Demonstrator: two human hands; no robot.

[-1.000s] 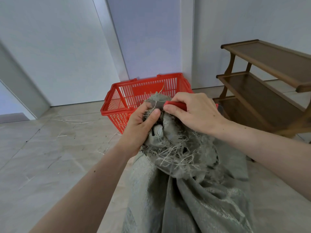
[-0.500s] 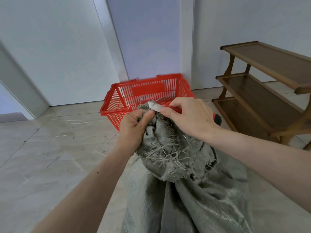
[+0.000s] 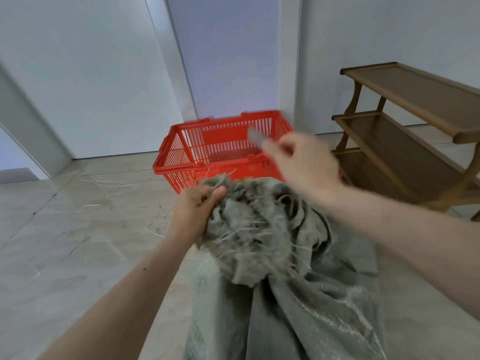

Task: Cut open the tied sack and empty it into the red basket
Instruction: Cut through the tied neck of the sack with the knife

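The left hand (image 3: 193, 213) grips the bunched neck of the sack (image 3: 262, 229) just before the basket (image 3: 220, 149), while the right hand (image 3: 304, 167), fingers curled round the knife (image 3: 255, 137), hovers above the basket, clear of the sack

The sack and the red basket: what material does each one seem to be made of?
The sack looks like woven plastic or coarse fibre: grey, slightly shiny, with loose threads fraying at its gathered top. The red basket looks like moulded plastic: glossy, uniform colour, slotted walls.
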